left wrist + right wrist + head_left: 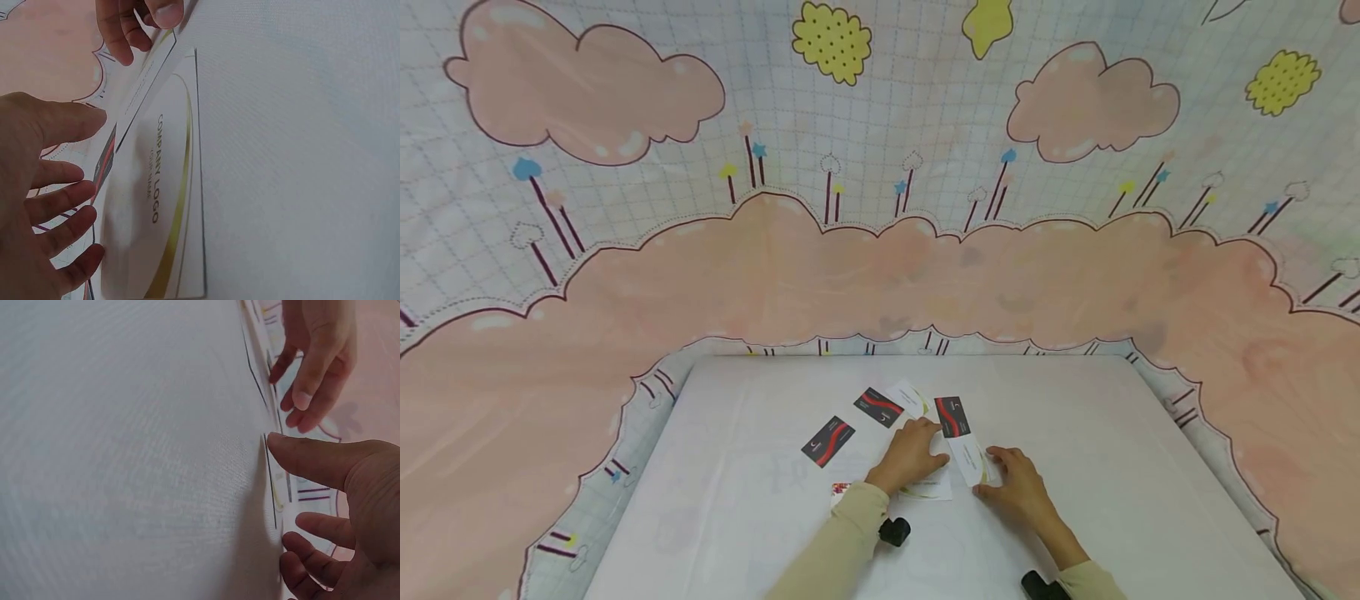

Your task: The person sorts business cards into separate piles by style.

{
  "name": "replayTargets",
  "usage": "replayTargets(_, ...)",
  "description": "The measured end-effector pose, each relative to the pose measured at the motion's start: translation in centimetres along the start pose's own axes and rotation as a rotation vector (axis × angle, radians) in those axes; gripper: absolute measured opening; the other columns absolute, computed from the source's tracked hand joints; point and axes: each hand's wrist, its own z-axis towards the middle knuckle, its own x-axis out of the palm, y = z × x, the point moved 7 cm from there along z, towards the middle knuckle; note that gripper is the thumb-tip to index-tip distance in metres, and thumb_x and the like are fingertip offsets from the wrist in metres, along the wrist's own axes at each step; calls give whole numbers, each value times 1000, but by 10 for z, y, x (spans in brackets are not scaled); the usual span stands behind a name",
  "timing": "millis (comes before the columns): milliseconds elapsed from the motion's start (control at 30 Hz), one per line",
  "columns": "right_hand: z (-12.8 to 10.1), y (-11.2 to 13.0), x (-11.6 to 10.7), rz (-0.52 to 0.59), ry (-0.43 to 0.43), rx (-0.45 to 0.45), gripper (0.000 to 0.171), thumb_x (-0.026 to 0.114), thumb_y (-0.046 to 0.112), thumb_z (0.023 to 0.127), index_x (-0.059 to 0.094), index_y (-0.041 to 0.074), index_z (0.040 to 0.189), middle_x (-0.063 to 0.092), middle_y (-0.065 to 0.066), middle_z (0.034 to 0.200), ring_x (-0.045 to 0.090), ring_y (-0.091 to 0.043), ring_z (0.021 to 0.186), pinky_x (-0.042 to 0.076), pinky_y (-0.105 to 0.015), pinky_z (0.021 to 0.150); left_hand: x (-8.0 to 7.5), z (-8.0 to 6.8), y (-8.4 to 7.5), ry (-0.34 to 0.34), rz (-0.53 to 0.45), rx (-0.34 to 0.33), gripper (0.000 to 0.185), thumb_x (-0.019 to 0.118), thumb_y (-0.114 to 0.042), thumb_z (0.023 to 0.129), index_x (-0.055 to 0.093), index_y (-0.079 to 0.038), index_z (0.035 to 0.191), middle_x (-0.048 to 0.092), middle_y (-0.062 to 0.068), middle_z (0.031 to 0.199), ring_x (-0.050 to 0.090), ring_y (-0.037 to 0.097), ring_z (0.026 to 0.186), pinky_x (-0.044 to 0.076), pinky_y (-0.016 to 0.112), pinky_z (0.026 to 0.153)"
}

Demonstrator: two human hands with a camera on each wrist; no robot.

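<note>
My left hand (pixel 910 457) reaches over the middle of the cards with its fingers spread, its thumb near a dark card with a red wave (pixel 952 417). Below its palm lies a white company-logo card (pixel 128 206) with a gold curve. To the right, my right hand (pixel 1018 487) has its thumb at the near corner of another white card (pixel 967 460), its fingers extended along that card's right side. This card meets the dark card end to end. In the right wrist view the thumb (pixel 294 450) touches the card's edge.
Two more dark cards, one on the left (pixel 827 442) and one farther back (pixel 878 407), lie on the white table (pixel 737 500). Beside the back one is a white card (pixel 912 398). A red-patterned piece (pixel 839 490) peeks out by the left sleeve. A printed cloth (pixel 880 275) hangs behind.
</note>
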Motion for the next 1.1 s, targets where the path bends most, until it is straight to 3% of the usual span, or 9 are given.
replayTargets(200,0,1,-1,-24,0,-6,65,85,24,71,61,1,126,59,-18,123,55,-35,110,46,-56,90,3,4,-1,15,16,-6,55,76,-35,83,62,-11,131,62,5,126,54,25,115,45,40,95)
replayTargets(700,0,2,3,-43,2,-6,59,84,26,71,65,2,122,58,-18,122,54,-36,111,45,-55,88,16,11,-3,75,59,0,50,76,-34,83,66,-12,127,60,4,123,51,23,113,45,38,94)
replayTargets(1100,-1,0,1,-45,5,1,59,85,27,71,65,3,121,58,-19,122,54,-37,112,44,-57,89,18,12,-5,73,22,15,42,77,-30,82,70,-14,121,61,4,120,51,23,111,45,39,95)
